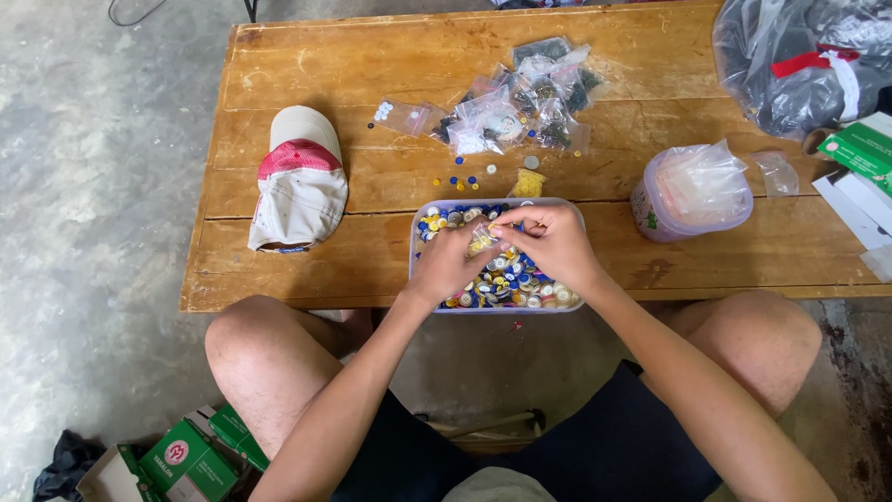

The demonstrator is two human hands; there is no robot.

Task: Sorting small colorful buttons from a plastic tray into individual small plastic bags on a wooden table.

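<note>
A lavender plastic tub (pixel 420 279) full of small blue, yellow and white round pieces sits at the near edge of a low wooden table (pixel 307 84). My left hand (pixel 448 262) and my right hand (pixel 553 244) are both over the tub. Together they pinch a small clear plastic bag (pixel 485 236) between the fingertips. A pile of small filled clear bags (pixel 520 98) lies farther back on the table. Several loose round pieces (pixel 463 178) and a small yellow packet (pixel 528 183) lie just behind the tub.
A white and red cap (pixel 297 181) lies at the left. A round tub stuffed with empty clear bags (pixel 692 191) stands at the right. A large bag of dark items (pixel 804 60) and green-white boxes (pixel 864 153) fill the far right. Green boxes (pixel 186 455) sit on the floor.
</note>
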